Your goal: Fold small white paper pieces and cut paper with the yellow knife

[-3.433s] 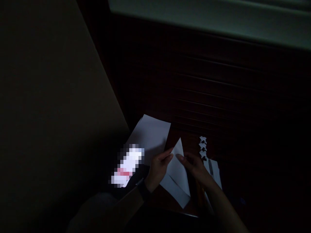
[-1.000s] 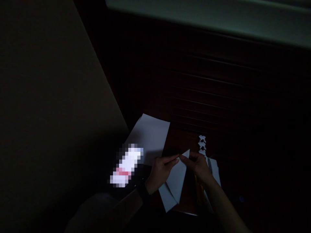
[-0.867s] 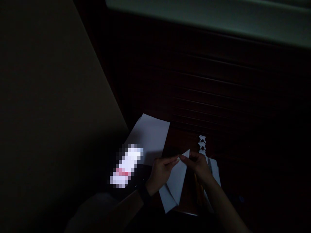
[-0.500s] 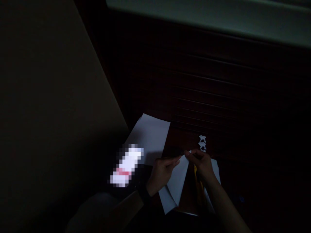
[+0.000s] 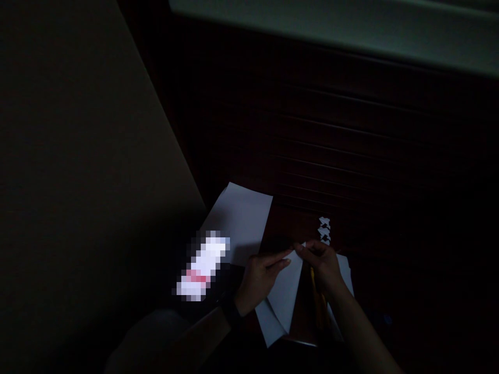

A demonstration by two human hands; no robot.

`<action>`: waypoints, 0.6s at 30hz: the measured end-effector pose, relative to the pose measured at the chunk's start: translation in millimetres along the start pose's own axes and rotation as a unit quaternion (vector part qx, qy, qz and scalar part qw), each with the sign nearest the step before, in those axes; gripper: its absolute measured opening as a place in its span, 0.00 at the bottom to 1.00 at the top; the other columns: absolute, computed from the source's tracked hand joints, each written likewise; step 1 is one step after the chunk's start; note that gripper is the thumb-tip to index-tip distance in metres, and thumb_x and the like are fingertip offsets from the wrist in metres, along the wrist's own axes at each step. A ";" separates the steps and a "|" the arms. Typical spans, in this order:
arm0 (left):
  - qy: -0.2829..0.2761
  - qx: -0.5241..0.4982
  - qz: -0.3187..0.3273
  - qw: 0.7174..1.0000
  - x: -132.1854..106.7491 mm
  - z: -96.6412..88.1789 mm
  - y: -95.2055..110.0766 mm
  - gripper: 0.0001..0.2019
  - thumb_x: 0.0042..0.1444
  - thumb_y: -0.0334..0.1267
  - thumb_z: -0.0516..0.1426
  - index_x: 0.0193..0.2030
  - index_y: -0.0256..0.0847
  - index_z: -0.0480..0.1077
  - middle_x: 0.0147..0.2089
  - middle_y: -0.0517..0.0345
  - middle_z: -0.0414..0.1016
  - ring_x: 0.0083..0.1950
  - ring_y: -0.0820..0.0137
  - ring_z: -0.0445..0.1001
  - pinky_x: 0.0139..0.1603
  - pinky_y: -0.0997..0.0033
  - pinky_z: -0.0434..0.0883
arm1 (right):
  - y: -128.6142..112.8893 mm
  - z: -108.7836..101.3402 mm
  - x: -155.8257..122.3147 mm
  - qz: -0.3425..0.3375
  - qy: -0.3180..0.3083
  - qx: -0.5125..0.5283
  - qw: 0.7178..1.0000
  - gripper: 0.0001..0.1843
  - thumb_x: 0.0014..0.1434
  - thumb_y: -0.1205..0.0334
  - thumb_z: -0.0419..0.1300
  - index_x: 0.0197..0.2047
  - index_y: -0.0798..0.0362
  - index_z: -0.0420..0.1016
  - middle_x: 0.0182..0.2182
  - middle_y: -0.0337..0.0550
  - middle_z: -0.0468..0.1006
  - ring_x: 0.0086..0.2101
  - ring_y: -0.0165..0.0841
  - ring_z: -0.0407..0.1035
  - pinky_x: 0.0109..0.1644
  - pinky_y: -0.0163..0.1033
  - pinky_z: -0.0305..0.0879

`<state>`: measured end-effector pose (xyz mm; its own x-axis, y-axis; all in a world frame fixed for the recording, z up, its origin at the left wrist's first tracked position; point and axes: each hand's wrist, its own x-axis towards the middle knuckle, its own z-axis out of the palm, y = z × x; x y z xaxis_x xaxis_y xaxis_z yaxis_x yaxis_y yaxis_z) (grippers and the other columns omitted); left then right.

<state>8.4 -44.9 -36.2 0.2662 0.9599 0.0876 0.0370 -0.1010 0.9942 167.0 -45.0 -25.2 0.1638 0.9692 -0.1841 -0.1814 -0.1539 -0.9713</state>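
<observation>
A white sheet of paper (image 5: 286, 293), folded to a point, lies on the dark wooden table (image 5: 351, 171). My left hand (image 5: 259, 275) rests on its left side with the fingers stretched towards the tip. My right hand (image 5: 323, 265) pinches the paper's top corner, fingers closed on it. The scene is very dark.
A larger flat white sheet (image 5: 241, 218) lies to the upper left. A blurred bright phone screen (image 5: 202, 267) sits left of my left hand. Several small white folded pieces (image 5: 324, 230) lie in a row behind my right hand. A yellow pen-like object (image 5: 316, 298) and more paper (image 5: 345, 272) lie under my right wrist.
The paper's raised upper flap has been folded down flat. My right hand has moved left and up to the paper's top corner; my left hand has stayed on the left side.
</observation>
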 end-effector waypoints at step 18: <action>-0.034 -0.006 -0.048 0.998 4.1 -5.7 -2.1 0.16 0.50 0.40 0.60 0.47 0.40 0.74 0.46 0.53 0.77 0.44 0.63 0.76 0.47 0.66 0.73 | -2.5 11.4 -5.3 0.033 -0.008 0.050 0.998 0.13 0.41 0.56 0.70 0.20 0.52 0.72 0.22 0.38 0.77 0.26 0.32 0.69 0.30 0.35 0.62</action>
<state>4.0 -39.2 -37.6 0.3261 0.9452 -0.0130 0.0540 -0.0049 0.9985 155.5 -47.6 -20.1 0.1327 0.9605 -0.2445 -0.2874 -0.1988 -0.9370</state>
